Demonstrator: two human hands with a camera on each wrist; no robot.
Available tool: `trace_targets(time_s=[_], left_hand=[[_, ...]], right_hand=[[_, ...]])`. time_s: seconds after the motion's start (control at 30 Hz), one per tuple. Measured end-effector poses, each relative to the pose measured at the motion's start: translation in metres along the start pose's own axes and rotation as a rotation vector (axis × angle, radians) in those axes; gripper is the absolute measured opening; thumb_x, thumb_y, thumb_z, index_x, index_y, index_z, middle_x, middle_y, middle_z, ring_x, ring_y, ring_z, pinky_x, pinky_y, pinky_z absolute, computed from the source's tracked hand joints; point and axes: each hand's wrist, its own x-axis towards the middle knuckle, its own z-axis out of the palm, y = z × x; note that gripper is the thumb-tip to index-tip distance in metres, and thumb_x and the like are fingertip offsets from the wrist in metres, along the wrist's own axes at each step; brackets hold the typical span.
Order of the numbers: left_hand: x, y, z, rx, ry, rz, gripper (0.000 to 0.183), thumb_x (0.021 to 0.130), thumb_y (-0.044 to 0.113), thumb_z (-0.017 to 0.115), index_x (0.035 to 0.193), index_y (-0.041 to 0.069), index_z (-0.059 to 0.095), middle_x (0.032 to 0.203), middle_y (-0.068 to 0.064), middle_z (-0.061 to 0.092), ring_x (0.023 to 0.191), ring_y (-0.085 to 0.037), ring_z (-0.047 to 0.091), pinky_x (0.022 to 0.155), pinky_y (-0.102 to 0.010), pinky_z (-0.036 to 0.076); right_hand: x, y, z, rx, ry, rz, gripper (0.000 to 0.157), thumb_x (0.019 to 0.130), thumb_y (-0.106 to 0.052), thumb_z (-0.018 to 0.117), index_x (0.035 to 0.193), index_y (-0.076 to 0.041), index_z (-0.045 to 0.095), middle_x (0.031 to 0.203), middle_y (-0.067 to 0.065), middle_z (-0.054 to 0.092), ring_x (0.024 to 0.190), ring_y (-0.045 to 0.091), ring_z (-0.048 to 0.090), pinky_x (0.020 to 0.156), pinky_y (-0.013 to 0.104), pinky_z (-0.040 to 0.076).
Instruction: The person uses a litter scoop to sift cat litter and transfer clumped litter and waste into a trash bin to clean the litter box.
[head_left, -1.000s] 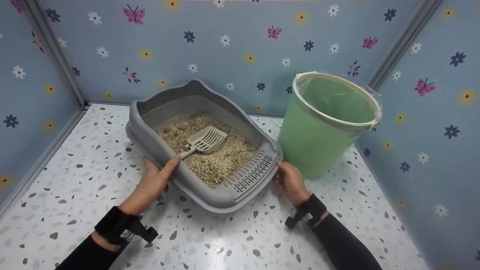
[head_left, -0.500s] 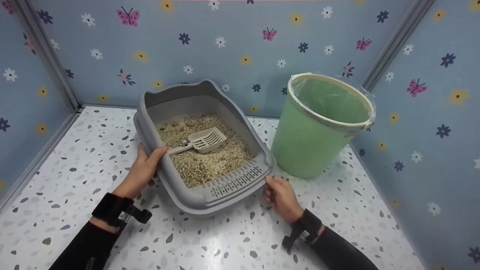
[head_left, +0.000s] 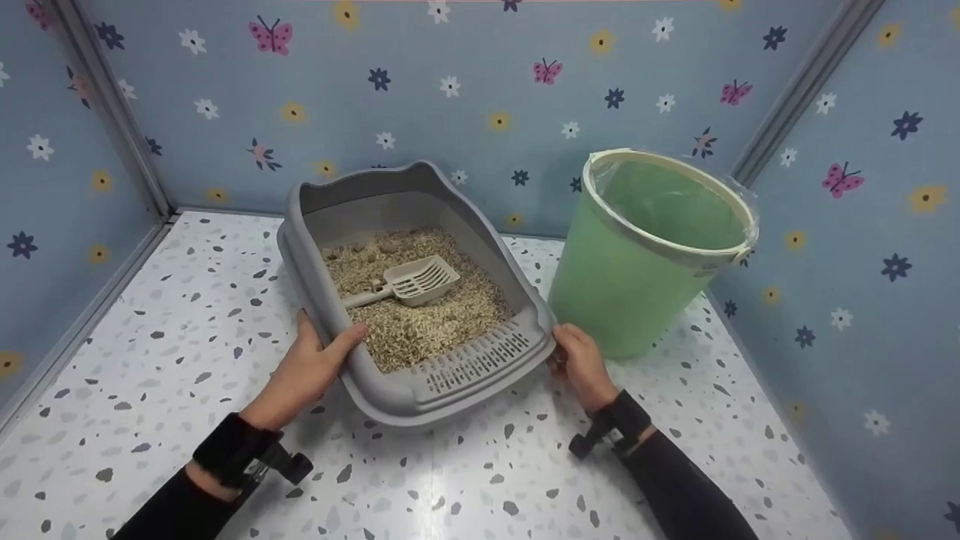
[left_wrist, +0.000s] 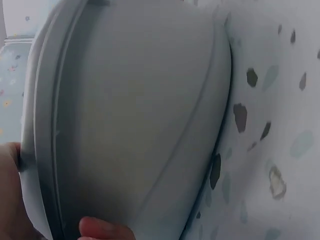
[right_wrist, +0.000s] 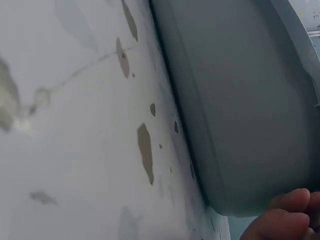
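Observation:
A grey cat litter box stands at an angle on the speckled surface, its high back toward the rear wall and its slotted front lip toward me. Beige litter fills the bottom, and a slotted litter scoop lies on it, handle toward the left side. My left hand grips the left rim, thumb over the top and fingers underneath. At the front right corner my right hand holds the rim with curled fingers. In the right wrist view, its fingertips touch the box's outer wall.
A green bin with a cream rim and clear liner stands close to the box's right side. Flower-patterned walls enclose the back and both sides. Speckled surface extends left and in front of the box.
The litter box has turned slightly clockwise, its back swinging right and its front left. The left hand slid back, then forward along the rim; the right hand stayed at the front right corner.

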Motion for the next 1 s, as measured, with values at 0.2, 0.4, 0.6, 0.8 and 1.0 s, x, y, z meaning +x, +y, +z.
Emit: trace_targets(time_s=[0.2,0.4,0.6,0.8,1.0], left_hand=[[0.019,-0.008,-0.014,0.007,-0.022,0.006,0.104,0.112,0.059,0.062,0.178,0.029,-0.012,0.123,-0.028,0.062,0.084,-0.030,0.067,0.072,-0.044,0.063],[0.032,-0.014,-0.028,-0.025,-0.078,0.007,0.090,0.113,0.062,0.055,0.178,0.044,-0.004,0.087,-0.010,0.060,0.056,-0.014,0.051,0.046,-0.030,0.045],[0.011,-0.008,-0.021,0.033,-0.090,-0.038,0.098,0.109,0.070,0.056,0.176,0.047,-0.011,0.103,-0.021,0.066,0.057,-0.015,0.049,0.048,-0.031,0.045],[-0.003,-0.006,-0.017,0.012,-0.065,-0.038,0.097,0.108,0.066,0.064,0.178,0.047,0.001,0.101,-0.017,0.069,0.055,-0.012,0.044,0.046,-0.029,0.043],[0.004,-0.009,-0.020,0.005,-0.054,-0.018,0.094,0.110,0.059,0.065,0.180,0.038,0.005,0.093,-0.011,0.063,0.057,-0.011,0.046,0.049,-0.028,0.045]], right_hand=[[-0.024,0.001,0.004,0.058,-0.067,-0.007,0.035,0.119,-0.026,0.048,0.087,-0.012,0.051,0.073,0.000,0.046,0.063,0.014,0.044,0.053,0.025,0.031],[-0.043,-0.002,0.005,-0.024,-0.173,-0.003,0.034,0.118,-0.021,0.049,0.086,-0.012,0.055,0.073,0.001,0.053,0.063,0.014,0.048,0.054,0.024,0.034],[-0.019,-0.003,0.002,-0.103,-0.083,0.013,0.033,0.117,-0.020,0.049,0.090,-0.011,0.065,0.073,0.002,0.056,0.060,0.015,0.047,0.052,0.025,0.036],[0.004,-0.004,0.005,-0.091,-0.042,0.010,0.033,0.117,-0.025,0.048,0.095,-0.010,0.067,0.071,-0.001,0.052,0.055,0.010,0.042,0.049,0.023,0.032],[-0.002,-0.001,0.007,-0.039,-0.109,-0.008,0.035,0.120,-0.023,0.042,0.098,-0.009,0.066,0.067,0.000,0.054,0.051,0.009,0.039,0.048,0.023,0.029]])
